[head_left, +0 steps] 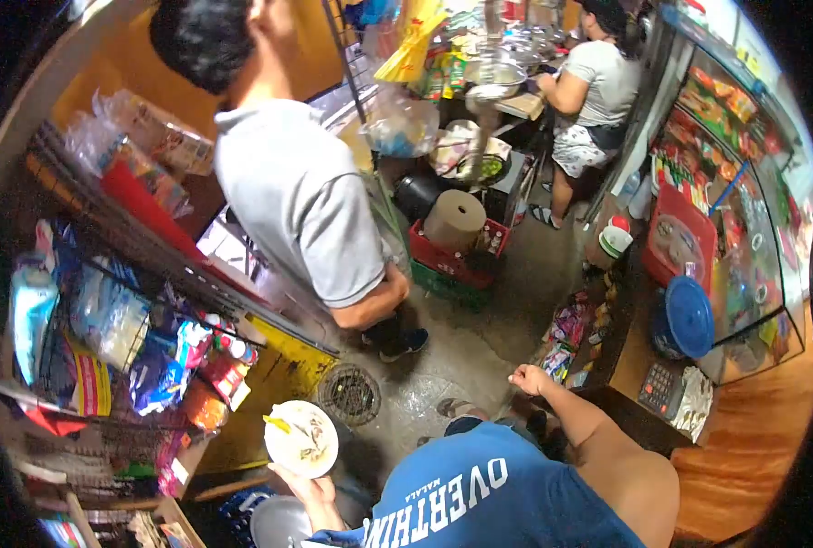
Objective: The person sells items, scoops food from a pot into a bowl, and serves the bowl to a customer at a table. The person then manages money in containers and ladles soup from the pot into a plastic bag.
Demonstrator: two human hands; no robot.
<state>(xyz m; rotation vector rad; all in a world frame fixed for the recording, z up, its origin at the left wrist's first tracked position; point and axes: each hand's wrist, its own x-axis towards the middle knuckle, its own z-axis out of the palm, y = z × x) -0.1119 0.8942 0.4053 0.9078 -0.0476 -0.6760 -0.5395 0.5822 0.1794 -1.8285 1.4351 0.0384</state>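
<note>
Loosely curled left fingers (pixel 284 472) against bowl (pixel 333 447)

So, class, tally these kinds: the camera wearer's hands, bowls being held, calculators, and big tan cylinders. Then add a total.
Wearer's hands, left hand and right hand: 2
Held bowl: 1
Calculator: 1
Tan cylinder: 1
Total: 5

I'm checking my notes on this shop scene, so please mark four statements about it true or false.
1. The left hand holds a round white bowl with food in it. True.
2. The right hand rests on the black calculator. False: it is held away from it.
3. A round metal drain cover is set in the grey floor. True.
4. The round blue plastic tub stands on the floor. False: it is on the brown counter.
</note>
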